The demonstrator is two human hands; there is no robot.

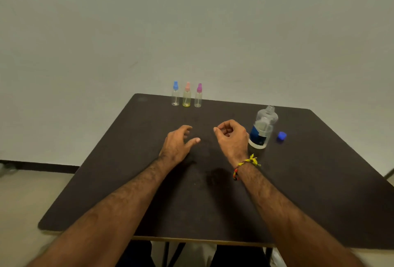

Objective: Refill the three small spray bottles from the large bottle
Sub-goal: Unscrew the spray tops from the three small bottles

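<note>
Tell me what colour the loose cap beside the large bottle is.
Blue: the cap lies on the table right of the large bottle, in the head view.

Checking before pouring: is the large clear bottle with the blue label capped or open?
Open. The large clear bottle stands upright with its threaded neck bare; its blue cap lies on the table beside it.

Bottles standing on a table, hands hovering at its middle

Three small clear plastic spray bottles (186, 95) are standing side by side at the far edge of the dark flat table (128, 181); the large clear uncapped bottle (263, 128) is standing right of both hands, its small blue cap (281, 136) lying further right.
</note>
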